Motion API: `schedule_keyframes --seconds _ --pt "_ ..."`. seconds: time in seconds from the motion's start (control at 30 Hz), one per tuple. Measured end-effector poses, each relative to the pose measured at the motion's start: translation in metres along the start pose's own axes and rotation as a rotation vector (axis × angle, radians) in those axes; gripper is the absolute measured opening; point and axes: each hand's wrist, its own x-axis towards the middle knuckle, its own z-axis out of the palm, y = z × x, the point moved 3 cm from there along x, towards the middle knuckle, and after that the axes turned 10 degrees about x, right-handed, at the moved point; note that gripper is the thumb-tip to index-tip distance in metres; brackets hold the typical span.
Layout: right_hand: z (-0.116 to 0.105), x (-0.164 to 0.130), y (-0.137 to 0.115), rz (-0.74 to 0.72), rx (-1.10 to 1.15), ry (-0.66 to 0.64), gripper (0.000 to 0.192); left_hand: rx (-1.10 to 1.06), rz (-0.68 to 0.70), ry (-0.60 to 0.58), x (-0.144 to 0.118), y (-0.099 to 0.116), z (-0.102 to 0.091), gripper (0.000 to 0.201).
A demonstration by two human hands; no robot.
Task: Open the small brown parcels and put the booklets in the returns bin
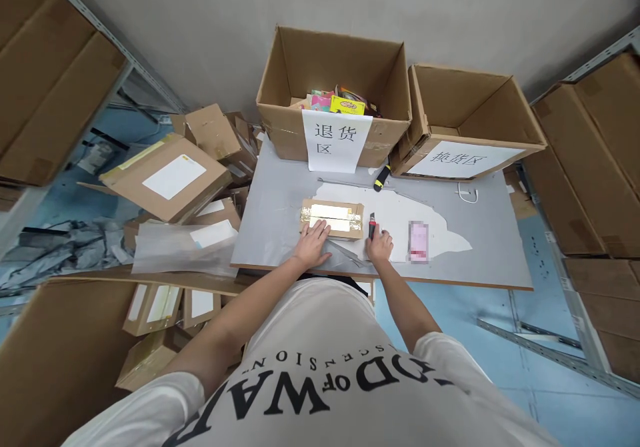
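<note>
A small taped cardboard box [356,230] with a white label lies on the grey table in front of me. My left hand [313,241] rests flat on its near left part, fingers stretched out over the label. To the right of the box, my right hand [380,244] is closed around a red and black utility knife [372,225], its head pointing away from me. The knife is apart from the box. A second cutter, black and yellow [382,178], lies farther back near the large cartons. To the right of my right hand is a pink, pixelated item [419,241].
At the table's [500,260] back stand a large open carton [285,130] holding colourful packages and another open carton [420,133], both with paper signs. Torn white sheeting [440,230] covers part of the tabletop. Cardboard boxes [165,173] pile up on the left; stacked cartons [575,187] line the right.
</note>
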Motion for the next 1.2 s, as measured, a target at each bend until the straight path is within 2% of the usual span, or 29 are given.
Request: schedule_keyframes --seconds 0.07,0.13,0.23,0.33,0.43,0.53,0.63,0.77,0.87,0.97,1.1,1.2 --pt "-0.02 0.01 -0.017 -0.05 0.065 0.121 0.06 -0.011 0.0 -0.007 0.0 0.0 0.001 0.083" --pt "-0.036 0.022 -0.043 -0.237 0.082 0.126 0.061 -0.018 0.008 -0.003 0.0 0.0 0.002 0.085" --pt "-0.042 0.034 -0.092 -0.656 -0.004 -0.122 0.061 -0.018 0.021 0.002 0.0 -0.001 0.002 0.087" --pt "-0.039 0.041 -0.124 -0.841 -0.138 -0.294 0.058 -0.023 0.025 -0.006 0.0 -0.002 0.002 0.088" --pt "-0.032 0.043 -0.138 -0.874 -0.256 -0.356 0.052 -0.026 0.026 -0.007 0.0 -0.002 0.002 0.089" --pt "-0.03 0.041 -0.142 -0.878 -0.347 -0.365 0.048 -0.026 0.03 -0.008 -0.001 -0.003 0.002 0.091" --pt "-0.034 0.042 -0.147 -0.848 -0.402 -0.399 0.046 -0.024 0.04 -0.002 -0.001 -0.003 0.003 0.092" --pt "-0.046 0.053 -0.156 -0.844 -0.442 -0.514 0.04 -0.015 0.054 0.011 -0.002 -0.003 0.004 0.094" --pt "-0.054 0.064 -0.162 -0.841 -0.433 -0.576 0.033 -0.009 0.062 0.02 -0.002 -0.003 0.004 0.097" --pt "-0.06 0.077 -0.165 -0.812 -0.4 -0.581 0.029 -0.004 0.067 0.009 -0.004 -0.003 0.004 0.098" --pt "-0.065 0.102 -0.166 -0.752 -0.268 -0.565 0.036 -0.008 0.068 -0.012 -0.009 -0.001 0.005 0.098" --pt "-0.061 0.119 -0.161 -0.667 -0.202 -0.528 0.039 -0.007 0.071 -0.007 -0.012 0.0 0.006 0.099"
